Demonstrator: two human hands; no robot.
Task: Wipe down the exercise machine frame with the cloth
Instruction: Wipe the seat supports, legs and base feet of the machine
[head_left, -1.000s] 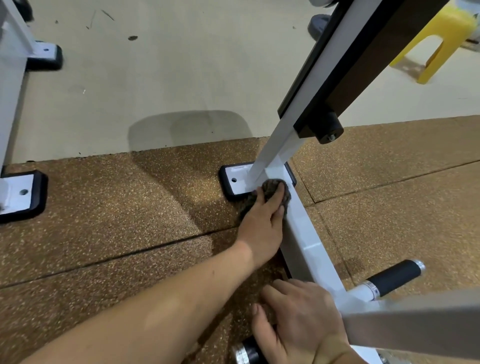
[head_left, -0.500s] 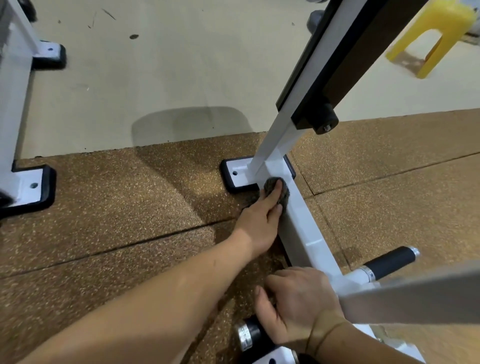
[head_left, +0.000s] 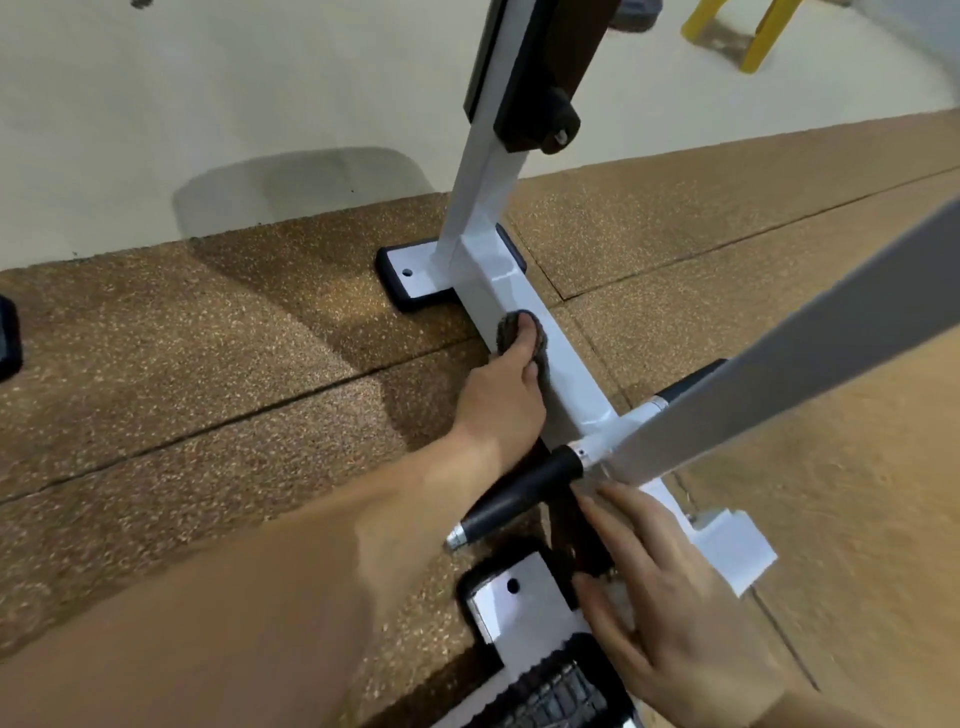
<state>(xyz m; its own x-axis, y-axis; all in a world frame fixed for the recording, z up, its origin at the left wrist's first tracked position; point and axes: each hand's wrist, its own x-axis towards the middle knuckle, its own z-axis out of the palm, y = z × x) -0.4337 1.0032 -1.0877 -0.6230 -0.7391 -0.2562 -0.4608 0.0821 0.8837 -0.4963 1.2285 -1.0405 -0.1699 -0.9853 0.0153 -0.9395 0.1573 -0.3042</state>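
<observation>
1. Cloth (head_left: 503, 335), dark grey and bunched, lies on the upper left edge of the white base beam (head_left: 519, 288) of the exercise machine frame, partway along it.
2. My left hand (head_left: 506, 397) presses the cloth onto the beam. Its fingers (head_left: 524, 343) lie close together and nearly straight on top of the cloth; my thumb is hidden.
3. My right hand (head_left: 670, 613) is at the near end of the beam with its fingers spread and straight, holding nothing. Blur keeps me from telling whether it touches the metal.
4. A black foam grip (head_left: 522, 493) sticks out from the beam's left side, between my two hands.
5. At the beam's far end an upright post (head_left: 480, 176) rises, with a white foot plate (head_left: 415, 278) just left of it.
6. A grey bar (head_left: 779, 374) slants across above the beam's right side.
7. Speckled brown matting (head_left: 208, 364) lies under the beam.
8. A yellow stool (head_left: 750, 39) stands well beyond the beam's far end, to the right.
</observation>
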